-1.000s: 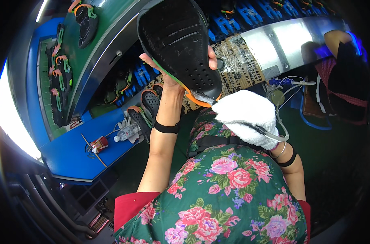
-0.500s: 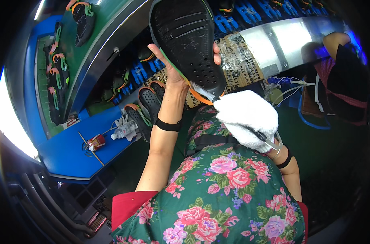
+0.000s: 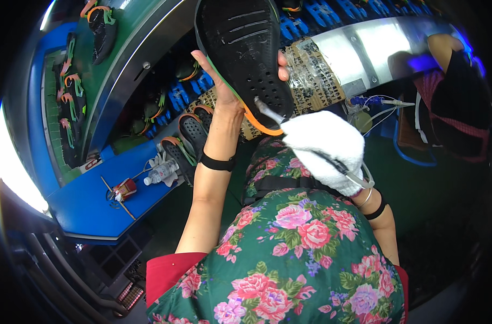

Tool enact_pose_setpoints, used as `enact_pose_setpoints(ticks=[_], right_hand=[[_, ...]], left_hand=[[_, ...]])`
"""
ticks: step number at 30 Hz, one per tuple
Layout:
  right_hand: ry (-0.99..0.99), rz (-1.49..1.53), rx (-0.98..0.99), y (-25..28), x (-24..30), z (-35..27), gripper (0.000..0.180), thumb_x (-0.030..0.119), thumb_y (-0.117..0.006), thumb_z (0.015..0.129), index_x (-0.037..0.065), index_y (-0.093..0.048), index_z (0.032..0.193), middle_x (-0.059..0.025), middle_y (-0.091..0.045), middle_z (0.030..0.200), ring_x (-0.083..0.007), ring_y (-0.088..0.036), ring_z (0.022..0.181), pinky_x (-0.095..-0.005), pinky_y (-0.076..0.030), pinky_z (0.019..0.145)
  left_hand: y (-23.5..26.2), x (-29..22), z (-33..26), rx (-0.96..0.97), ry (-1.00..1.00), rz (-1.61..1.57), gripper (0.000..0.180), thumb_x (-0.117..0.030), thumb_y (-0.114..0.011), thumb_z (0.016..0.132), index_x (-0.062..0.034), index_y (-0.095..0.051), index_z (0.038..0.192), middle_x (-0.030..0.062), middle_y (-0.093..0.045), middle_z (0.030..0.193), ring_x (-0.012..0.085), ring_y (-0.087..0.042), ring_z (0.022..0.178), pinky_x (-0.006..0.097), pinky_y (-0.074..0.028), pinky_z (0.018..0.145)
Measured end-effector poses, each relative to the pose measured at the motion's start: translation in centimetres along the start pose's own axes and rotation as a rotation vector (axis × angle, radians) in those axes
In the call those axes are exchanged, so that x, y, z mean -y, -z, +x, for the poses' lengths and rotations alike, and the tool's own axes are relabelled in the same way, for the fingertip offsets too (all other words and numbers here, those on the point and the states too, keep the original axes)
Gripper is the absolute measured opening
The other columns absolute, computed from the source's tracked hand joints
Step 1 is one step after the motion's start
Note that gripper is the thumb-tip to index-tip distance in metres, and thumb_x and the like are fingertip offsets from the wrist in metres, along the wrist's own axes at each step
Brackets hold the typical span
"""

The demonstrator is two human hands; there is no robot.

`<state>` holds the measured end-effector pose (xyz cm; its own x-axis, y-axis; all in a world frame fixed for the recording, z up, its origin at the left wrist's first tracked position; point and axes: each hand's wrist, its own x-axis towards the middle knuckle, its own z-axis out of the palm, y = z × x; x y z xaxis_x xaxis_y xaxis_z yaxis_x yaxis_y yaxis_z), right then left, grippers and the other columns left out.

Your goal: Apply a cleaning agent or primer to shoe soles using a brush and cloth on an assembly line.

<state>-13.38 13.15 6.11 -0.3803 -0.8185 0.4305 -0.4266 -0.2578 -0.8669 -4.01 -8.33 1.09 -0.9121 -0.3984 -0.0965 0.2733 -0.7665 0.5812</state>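
Our left hand (image 3: 224, 81) grips the black perforated rubber shoe sole with orange-green edging (image 3: 243, 54), now raised toward twelve o'clock. Our white-gloved right hand (image 3: 324, 143), at three o'clock, clasps a thin metal-tipped tool (image 3: 268, 112), which has reached the sole's heel; edge work seems underway.

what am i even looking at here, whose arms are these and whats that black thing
This is one view from a wide-angle camera worn on a person's head, looking down, so edges bend. The arms are the person's own. The left hand holds up a black shoe with an orange-edged sole facing the camera. The right hand, in a white glove, holds a thin tool with its tip at the shoe's heel end. On the blue bench lie more shoes and a small plastic bottle. Another person sits at the upper right.
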Motion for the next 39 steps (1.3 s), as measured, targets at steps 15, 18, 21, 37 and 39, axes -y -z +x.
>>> enact_pose_setpoints(ticks=[15,18,21,37,39], right_hand=[[0.079,0.330,0.312,0.1,-1.6,0.2,0.021,0.006,-0.080,0.078,0.008,-0.080,0.099,-0.0096,-0.078,0.101,-0.0274,-0.076,0.089,-0.0363,-0.060,0.078],[0.083,0.462,0.349,0.1,-1.9,0.3,0.020,0.008,-0.079,0.081,0.008,-0.080,0.101,-0.0107,-0.077,0.105,-0.0272,-0.076,0.085,-0.0359,-0.060,0.079],[0.281,-0.020,0.398,-0.3,-2.3,0.3,0.027,0.009,-0.078,0.081,0.010,-0.078,0.108,-0.0075,-0.077,0.110,-0.0264,-0.074,0.098,-0.0377,-0.059,0.086],[-0.200,0.572,0.219,1.9,-4.0,1.1,0.008,0.000,-0.080,0.079,0.003,-0.078,0.085,-0.0159,-0.078,0.091,-0.0255,-0.076,0.088,-0.0358,-0.060,0.080],[-0.222,0.414,0.084,2.3,-3.8,1.9,0.014,-0.008,-0.076,0.082,-0.002,-0.078,0.094,-0.0151,-0.077,0.099,-0.0226,-0.075,0.092,-0.0345,-0.060,0.084]], left_hand=[[2.7,0.7,0.7,0.320,0.144,-0.083,0.124,-0.098,-0.040,0.075,-0.0001,-0.042,0.151,0.0329,-0.065,0.116,0.0374,-0.074,0.082,0.047,-0.064,0.069],[3.3,0.9,-0.1,0.324,0.250,-0.074,0.118,-0.094,-0.037,0.080,-0.0015,-0.041,0.153,0.0358,-0.062,0.122,0.0394,-0.074,0.081,0.045,-0.064,0.065],[3.5,0.6,-0.6,0.246,0.492,-0.043,0.102,-0.083,-0.045,0.088,0.0011,-0.052,0.144,0.0280,-0.070,0.115,0.0391,-0.075,0.085,0.048,-0.065,0.070],[2.9,1.6,-1.4,0.063,0.489,-0.194,0.103,-0.086,-0.028,0.090,-0.0003,-0.056,0.139,0.0247,-0.072,0.106,0.0374,-0.075,0.075,0.046,-0.064,0.068],[4.3,3.3,-2.6,-0.406,0.389,-0.238,0.090,-0.078,-0.034,0.097,0.0001,-0.058,0.135,0.0241,-0.072,0.103,0.0383,-0.074,0.078,0.049,-0.064,0.070]])
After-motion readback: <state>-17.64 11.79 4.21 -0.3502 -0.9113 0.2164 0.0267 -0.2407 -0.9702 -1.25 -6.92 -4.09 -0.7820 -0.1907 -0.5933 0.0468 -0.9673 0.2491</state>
